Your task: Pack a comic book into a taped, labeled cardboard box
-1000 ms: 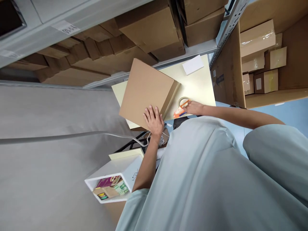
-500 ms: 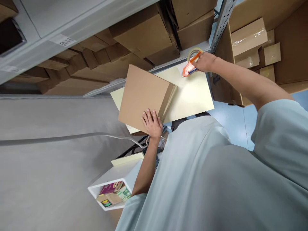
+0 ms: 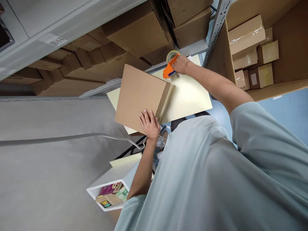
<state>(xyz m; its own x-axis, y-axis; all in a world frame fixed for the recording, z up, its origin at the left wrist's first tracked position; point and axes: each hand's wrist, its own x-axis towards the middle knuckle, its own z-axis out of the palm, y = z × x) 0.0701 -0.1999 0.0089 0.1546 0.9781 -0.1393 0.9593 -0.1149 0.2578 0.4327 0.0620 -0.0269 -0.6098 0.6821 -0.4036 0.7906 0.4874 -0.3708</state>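
Observation:
A flat brown cardboard box (image 3: 139,96) lies on a pale yellow table (image 3: 192,96). My left hand (image 3: 149,123) rests flat on the near corner of the box, fingers stretched out. My right hand (image 3: 181,64) is closed on an orange tape dispenser (image 3: 169,68) carrying a roll of clear tape. It holds the dispenser at the far end of the box's right edge. My light-coloured shirt fills the lower right of the view.
Shelves behind the table hold large brown cartons (image 3: 134,32). At the right, a big open carton (image 3: 221,61) holds several small boxes. A white bin (image 3: 113,176) with colourful packs stands below my left arm. A grey cable (image 3: 72,137) crosses the floor.
My right hand lifted the tape dispenser from the table's near side, carried it to the far side, then left to the far end of the box. My left hand stayed on the box.

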